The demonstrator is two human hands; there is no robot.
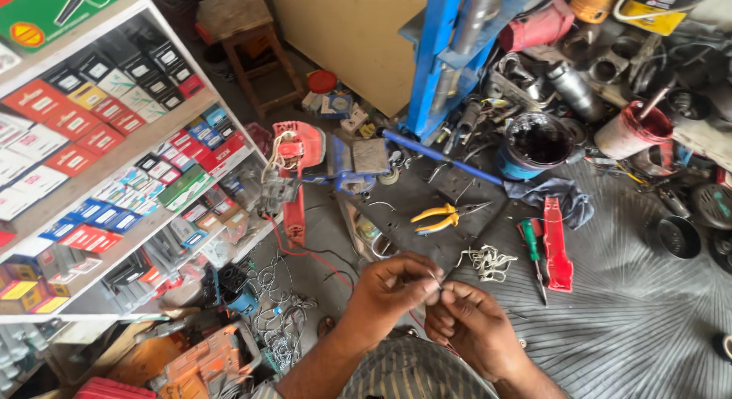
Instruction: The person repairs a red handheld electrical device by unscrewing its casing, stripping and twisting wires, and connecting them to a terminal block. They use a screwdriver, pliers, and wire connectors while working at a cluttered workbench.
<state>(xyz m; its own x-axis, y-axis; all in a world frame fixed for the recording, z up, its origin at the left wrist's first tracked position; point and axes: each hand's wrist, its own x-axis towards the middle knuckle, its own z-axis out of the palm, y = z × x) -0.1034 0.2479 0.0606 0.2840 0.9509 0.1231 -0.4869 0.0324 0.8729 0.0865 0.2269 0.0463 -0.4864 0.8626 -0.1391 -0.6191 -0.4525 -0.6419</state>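
Everything sits around the pliers (444, 214) on the desk (625, 323). Bundle of wire (488, 262) is just below-right of them, screwdriver (533, 250) further right, with the flat tool (556, 246) beside that. The paint can (536, 144) is behind and right of the pliers, the shelves (99, 178) well off to the left, both hands (431, 304) right in front.

1. A fine wire (437, 281) pinched between both hands is too thin to make out clearly.
2. The forearms are cut off by the bottom edge.
3. The shelves (114, 151) run off the left edge.
4. The boxes' (72, 159) contents stay hidden.
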